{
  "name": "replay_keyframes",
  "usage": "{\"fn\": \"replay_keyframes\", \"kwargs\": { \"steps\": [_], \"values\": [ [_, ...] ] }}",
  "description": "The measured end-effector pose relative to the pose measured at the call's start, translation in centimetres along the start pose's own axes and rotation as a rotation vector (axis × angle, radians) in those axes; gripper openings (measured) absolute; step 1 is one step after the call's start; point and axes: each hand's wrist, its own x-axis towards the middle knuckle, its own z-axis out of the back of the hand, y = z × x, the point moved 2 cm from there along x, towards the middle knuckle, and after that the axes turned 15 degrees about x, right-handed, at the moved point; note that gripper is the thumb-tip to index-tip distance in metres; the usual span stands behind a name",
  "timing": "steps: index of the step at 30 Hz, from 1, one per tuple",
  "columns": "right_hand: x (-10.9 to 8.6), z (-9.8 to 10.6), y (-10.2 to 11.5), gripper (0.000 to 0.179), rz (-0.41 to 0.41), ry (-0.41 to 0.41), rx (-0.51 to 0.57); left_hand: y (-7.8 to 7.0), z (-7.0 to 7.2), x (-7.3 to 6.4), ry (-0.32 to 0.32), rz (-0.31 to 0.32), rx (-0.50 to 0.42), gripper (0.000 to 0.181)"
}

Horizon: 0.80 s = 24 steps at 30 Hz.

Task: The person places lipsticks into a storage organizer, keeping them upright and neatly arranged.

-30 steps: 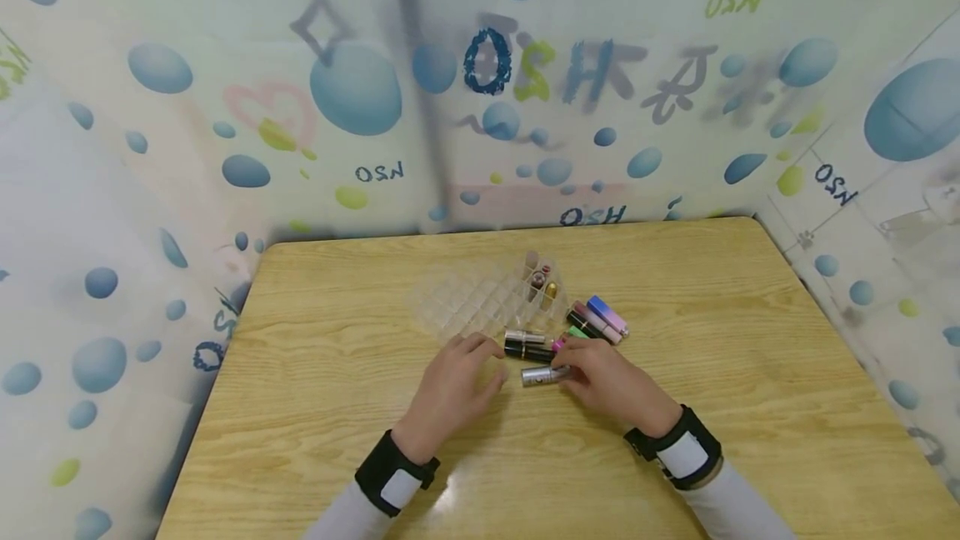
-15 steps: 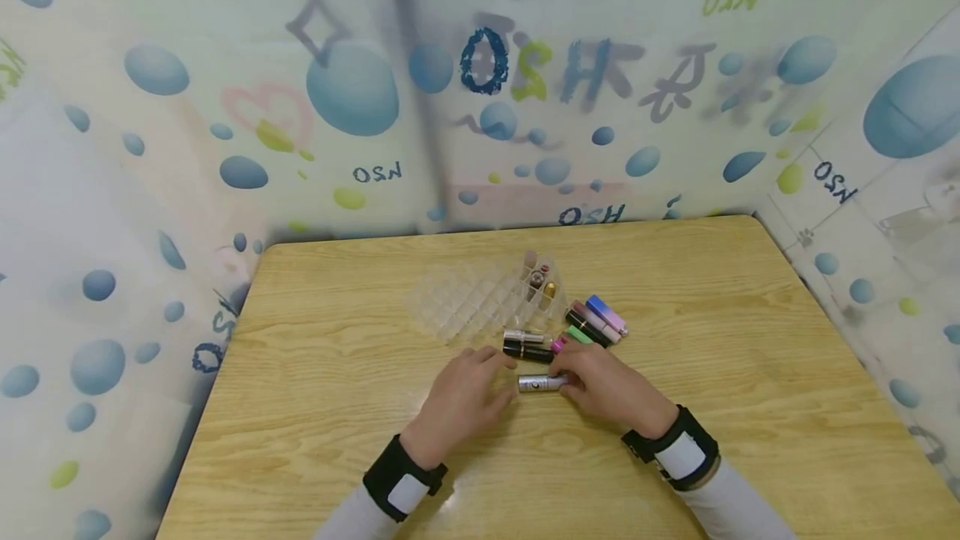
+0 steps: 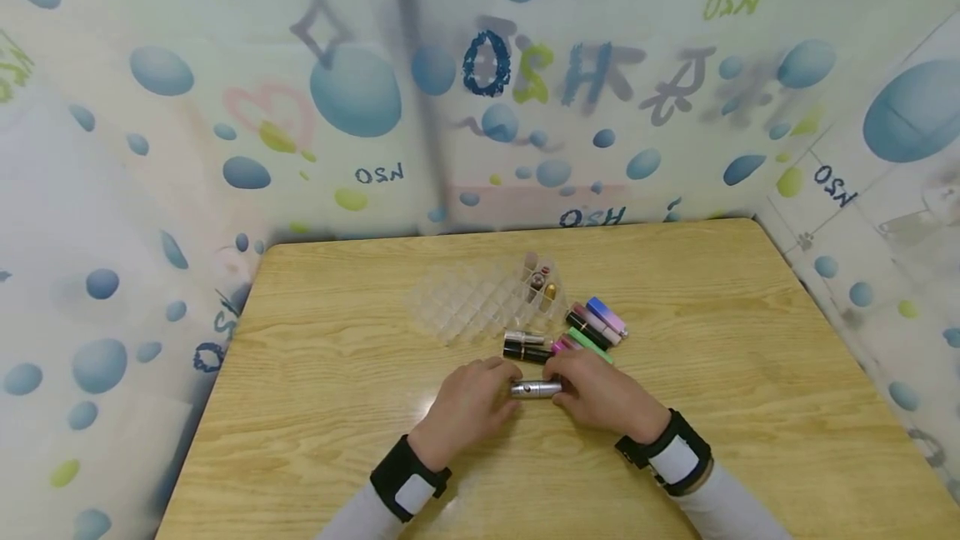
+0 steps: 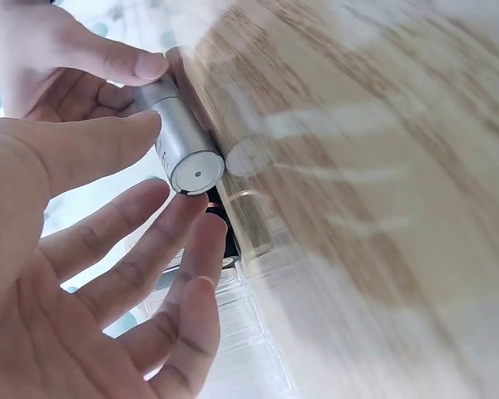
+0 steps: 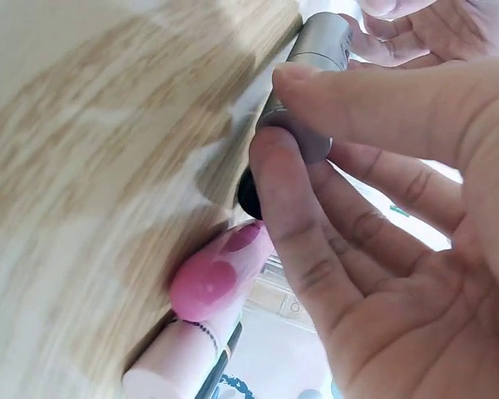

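Note:
A silver lipstick tube (image 3: 536,390) lies crosswise between the two hands, low over the table. My right hand (image 3: 609,394) pinches its right end between thumb and index finger, as the right wrist view shows. At the other end, my left hand (image 3: 474,402) has its thumb beside the tube and its fingers extended around the flat base (image 4: 198,173); whether they press on it is hard to tell. Just beyond lie a black lipstick tube (image 3: 528,352), a silver-capped tube (image 3: 523,338), a pink tube (image 5: 208,287) and a green tube (image 3: 591,345).
Behind them stands a clear plastic organizer (image 3: 465,302) with many compartments; several lipsticks (image 3: 538,282) stand in its right end. To its right lie a blue-purple tube (image 3: 606,315) and a few dark and pink tubes (image 3: 588,325). A patterned wall borders the wooden table (image 3: 337,290).
My right hand has drawn the silver lipstick tube slightly toward the person, uncovering more of the green tube. My left hand has moved right and nearer, up to the tube's left end.

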Motion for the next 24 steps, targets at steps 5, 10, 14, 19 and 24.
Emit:
{"fn": "replay_keyframes", "kwargs": {
  "steps": [5, 10, 14, 19, 24],
  "values": [
    [-0.01, 0.07, 0.1, 0.016, 0.011, 0.004, 0.003, 0.04, 0.06, 0.04, 0.031, 0.009, -0.007, 0.026],
    [-0.01, 0.27, 0.33, 0.016, 0.013, 0.007, 0.02, 0.1, 0.27, 0.06, 0.038, 0.01, -0.017, 0.023],
    [-0.04, 0.37, 0.52, 0.016, 0.021, 0.008, 0.044, 0.22, 0.29, 0.04, 0.031, 0.012, -0.036, 0.021],
    [-0.17, 0.49, 0.57, 0.016, 0.029, 0.008, 0.067, 0.34, 0.28, -0.05, 0.027, 0.011, -0.066, 0.019],
    [-0.24, 0.81, 0.64, 0.018, 0.053, -0.023, 0.068, 0.37, 0.49, 0.0, 0.038, 0.016, -0.076, 0.018]
  ]
}}
